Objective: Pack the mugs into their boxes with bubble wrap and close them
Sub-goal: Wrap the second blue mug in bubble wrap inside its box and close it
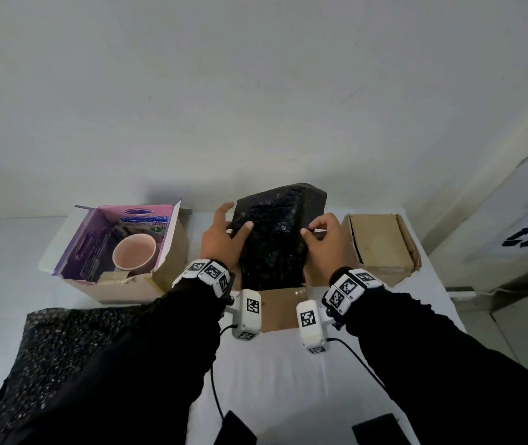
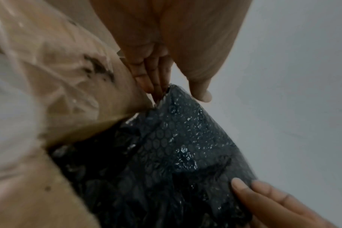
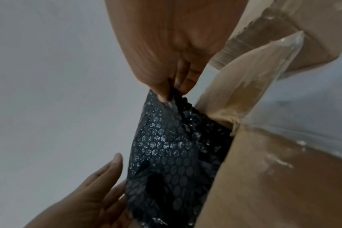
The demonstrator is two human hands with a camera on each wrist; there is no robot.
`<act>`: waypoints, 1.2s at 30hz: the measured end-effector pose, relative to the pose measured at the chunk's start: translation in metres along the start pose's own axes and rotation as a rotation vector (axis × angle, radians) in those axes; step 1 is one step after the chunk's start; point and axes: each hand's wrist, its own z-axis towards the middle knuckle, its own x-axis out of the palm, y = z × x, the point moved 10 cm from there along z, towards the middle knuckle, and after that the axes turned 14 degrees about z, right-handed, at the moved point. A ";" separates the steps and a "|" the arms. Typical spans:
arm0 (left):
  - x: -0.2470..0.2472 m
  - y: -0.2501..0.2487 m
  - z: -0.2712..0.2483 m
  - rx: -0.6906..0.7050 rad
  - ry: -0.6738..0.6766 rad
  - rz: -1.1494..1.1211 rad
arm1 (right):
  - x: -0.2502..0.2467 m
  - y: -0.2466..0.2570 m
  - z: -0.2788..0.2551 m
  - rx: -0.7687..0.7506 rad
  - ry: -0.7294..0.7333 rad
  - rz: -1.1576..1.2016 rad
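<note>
A black bubble wrap bundle (image 1: 275, 239) stands up out of the open middle cardboard box (image 1: 283, 308). My left hand (image 1: 237, 216) lies against the bundle's left side with straight fingers (image 2: 152, 80) behind its edge and the thumb on its front. My right hand (image 1: 312, 229) pinches the right edge of the bubble wrap (image 3: 166, 146) between thumb and fingertips (image 3: 185, 83). No mug shows inside the wrap. A pink mug (image 1: 134, 255) sits unwrapped in the open left box (image 1: 172, 261), which has purple flaps.
A brown box (image 1: 381, 242) with its flaps folded down stands to the right of the middle one. A second black bubble wrap sheet (image 1: 63, 342) lies on the white table (image 1: 272, 364) under my left forearm. Two dark flat objects (image 1: 233, 428) lie at the near edge. A wall rises right behind the boxes.
</note>
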 end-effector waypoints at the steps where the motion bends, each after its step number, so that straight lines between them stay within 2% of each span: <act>1: -0.001 0.002 0.001 -0.008 -0.023 -0.037 | 0.004 0.005 -0.001 -0.036 0.031 0.012; 3: 0.001 -0.001 0.003 0.036 -0.037 0.057 | 0.009 0.013 -0.003 -0.106 0.091 0.006; 9: 0.023 -0.016 -0.001 0.282 0.143 0.747 | 0.037 0.000 -0.008 -0.158 0.278 -0.235; 13: 0.029 -0.013 -0.006 0.284 0.234 0.882 | 0.039 0.011 -0.015 -0.245 0.254 -0.563; 15: 0.030 -0.010 -0.005 0.240 0.268 0.877 | 0.035 0.020 -0.016 -0.266 0.182 -0.681; 16: 0.030 -0.008 -0.004 0.222 0.279 0.872 | 0.034 0.022 -0.016 -0.273 0.160 -0.658; 18: 0.029 -0.006 -0.002 0.198 0.282 0.836 | 0.037 0.023 -0.015 -0.290 0.160 -0.470; 20: 0.025 -0.010 -0.001 0.192 0.237 0.637 | 0.044 0.018 -0.014 -0.274 0.218 -0.225; 22: 0.014 -0.018 -0.004 0.183 0.129 0.307 | 0.050 0.014 -0.014 -0.230 0.272 -0.085; 24: 0.004 -0.020 -0.006 0.156 0.037 0.038 | 0.052 0.014 -0.015 -0.216 0.302 -0.015; 28: 0.008 -0.009 -0.003 0.112 0.055 -0.191 | 0.054 0.016 -0.013 -0.229 0.348 0.006; 31: -0.009 -0.009 -0.001 0.149 -0.115 -0.109 | 0.050 0.024 -0.014 -0.261 0.337 0.013; 33: -0.021 -0.019 -0.004 0.251 -0.248 0.014 | 0.047 0.028 -0.014 -0.279 0.311 0.016; 34: -0.025 -0.028 -0.007 0.324 -0.285 0.073 | 0.047 0.028 -0.013 -0.280 0.306 0.000; 36: -0.020 -0.042 -0.013 0.448 -0.271 0.245 | 0.051 0.022 -0.012 -0.274 0.312 -0.107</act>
